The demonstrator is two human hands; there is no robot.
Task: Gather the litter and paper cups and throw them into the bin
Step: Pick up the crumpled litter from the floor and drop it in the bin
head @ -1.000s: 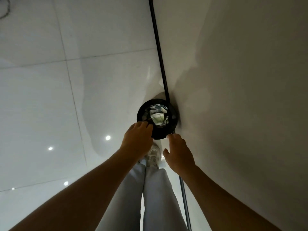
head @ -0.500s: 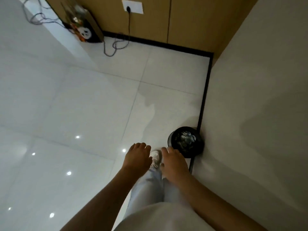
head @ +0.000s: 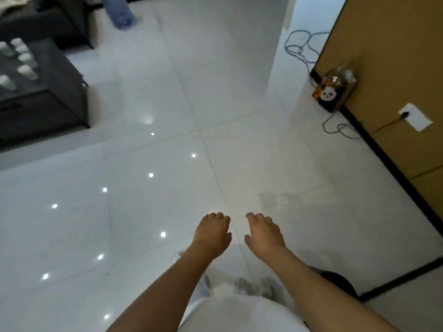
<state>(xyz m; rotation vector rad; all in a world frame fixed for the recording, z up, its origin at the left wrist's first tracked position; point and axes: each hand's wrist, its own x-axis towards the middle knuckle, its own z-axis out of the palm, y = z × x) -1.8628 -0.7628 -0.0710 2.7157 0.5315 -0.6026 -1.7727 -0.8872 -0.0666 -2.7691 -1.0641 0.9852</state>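
Note:
My left hand [head: 212, 232] and my right hand [head: 263, 233] hang side by side over the white tiled floor, fingers loosely curled, holding nothing. The black round bin [head: 340, 282] stands on the floor at the lower right, mostly hidden behind my right forearm, beside the black skirting. Several white paper cups [head: 22, 64] stand on the dark low table [head: 55, 92] at the far left.
A brown wall panel [head: 393, 75] with a white socket [head: 416, 117] runs along the right. A panda-print box [head: 334, 92] and loose cables [head: 302, 47] lie at its base. A blue water bottle [head: 118, 13] and a dark sofa [head: 48, 22] are at the top left.
The view has swung left, away from the bin toward the room. Both hands have drawn back from the bin's rim and now hang empty over the floor; the bin has slid to the lower right.

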